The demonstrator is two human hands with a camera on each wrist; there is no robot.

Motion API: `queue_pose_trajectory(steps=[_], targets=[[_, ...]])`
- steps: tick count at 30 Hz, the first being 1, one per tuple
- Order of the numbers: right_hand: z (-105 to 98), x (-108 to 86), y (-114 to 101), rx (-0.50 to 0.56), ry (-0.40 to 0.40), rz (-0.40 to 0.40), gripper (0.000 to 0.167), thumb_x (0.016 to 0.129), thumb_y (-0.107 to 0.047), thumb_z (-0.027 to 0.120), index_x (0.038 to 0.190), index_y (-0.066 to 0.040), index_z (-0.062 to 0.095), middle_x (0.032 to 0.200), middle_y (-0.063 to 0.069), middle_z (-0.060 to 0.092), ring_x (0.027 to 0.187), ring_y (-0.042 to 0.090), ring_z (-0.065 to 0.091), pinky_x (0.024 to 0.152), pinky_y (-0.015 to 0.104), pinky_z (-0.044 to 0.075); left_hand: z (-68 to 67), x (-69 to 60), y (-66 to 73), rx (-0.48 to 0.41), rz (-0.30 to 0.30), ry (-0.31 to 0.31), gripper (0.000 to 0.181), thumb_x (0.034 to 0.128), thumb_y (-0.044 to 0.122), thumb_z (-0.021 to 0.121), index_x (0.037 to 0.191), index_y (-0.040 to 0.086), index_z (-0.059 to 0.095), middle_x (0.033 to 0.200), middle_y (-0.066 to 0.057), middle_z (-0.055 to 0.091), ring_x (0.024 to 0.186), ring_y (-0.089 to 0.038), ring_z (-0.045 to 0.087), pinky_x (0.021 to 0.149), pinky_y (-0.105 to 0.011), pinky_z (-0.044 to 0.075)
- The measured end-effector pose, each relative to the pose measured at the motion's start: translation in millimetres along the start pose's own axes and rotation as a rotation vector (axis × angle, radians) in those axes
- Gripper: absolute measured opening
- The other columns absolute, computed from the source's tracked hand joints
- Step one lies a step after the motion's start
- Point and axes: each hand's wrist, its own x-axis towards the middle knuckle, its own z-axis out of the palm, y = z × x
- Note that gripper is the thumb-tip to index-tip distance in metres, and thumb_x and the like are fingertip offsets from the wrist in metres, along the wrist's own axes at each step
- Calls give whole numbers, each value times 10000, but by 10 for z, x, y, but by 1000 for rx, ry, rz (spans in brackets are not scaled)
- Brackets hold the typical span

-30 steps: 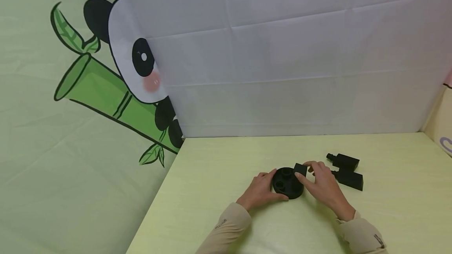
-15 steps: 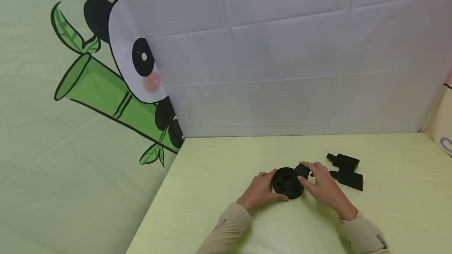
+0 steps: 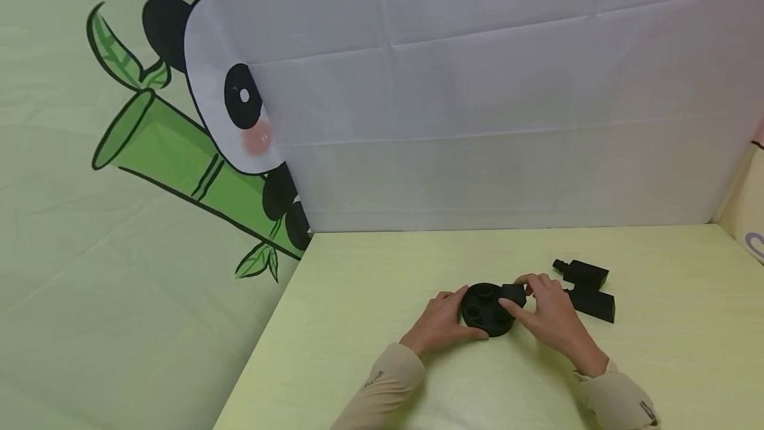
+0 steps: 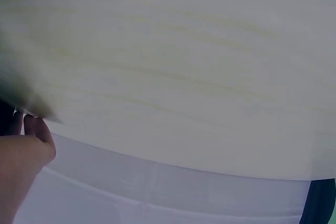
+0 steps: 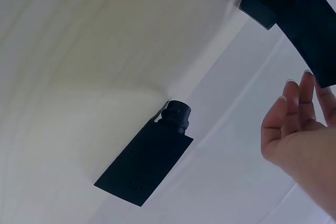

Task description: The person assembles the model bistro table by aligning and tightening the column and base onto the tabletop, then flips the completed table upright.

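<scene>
A round black base (image 3: 486, 324) with raised round sockets lies on the table. My left hand (image 3: 438, 324) grips its left rim between thumb and fingers; the left wrist view catches only part of that hand (image 4: 29, 153) at its edge. Between the thumb and fingers of my right hand (image 3: 550, 318) is a black block (image 3: 514, 293), standing at the right side of the base. From the right wrist, this block (image 5: 310, 40) appears as a long dark shape rising from the base. Its lower end is hidden, so I cannot tell whether it sits in a socket.
Two loose black blocks with stepped necks, a farther one (image 3: 587, 274) and a nearer one (image 3: 593, 304), lie right of my right hand. Behind the pale yellow table (image 3: 388, 271) hangs a white cloth (image 3: 489, 118). A panda print (image 3: 233, 105) is at left.
The block in my right hand has shifted slightly to the right and changed its tilt over the base. My left hand and the base stay in place.
</scene>
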Motion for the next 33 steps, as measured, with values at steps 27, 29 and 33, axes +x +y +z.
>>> queue_pose_trajectory(steps=[27, 29, 33], targets=[[-10, -93, -90, -161, 91, 37, 417, 858, -376, 821, 1015, -21, 671, 880, 73, 560, 796, 306, 523, 737, 547, 448, 0, -4, 6, 16, 5, -4, 993, 825, 621, 808, 1591, 123, 418, 1459, -61, 582, 1347, -255, 498, 1081, -417, 425], [-3, -96, -97, -169, 104, 30, 409, 854, -360, 822, 1004, -13, 666, 869, 70, 550, 793, 313, 513, 746, 565, 447, -9, -4, 13, 20, 11, 0, 990, 824, 617, 811, 1586, 118, 424, 1454, -66, 586, 1342, -260, 501, 1081, -420, 423], [22, -103, -112, -183, 137, 15, 394, 841, -326, 839, 972, -3, 656, 844, 67, 545, 785, 326, 518, 730, 556, 444, -18, -2, 22, 21, 12, 2, 978, 825, 616, 811, 1582, 126, 430, 1451, -62, 589, 1339, -261, 504, 1080, -417, 424]])
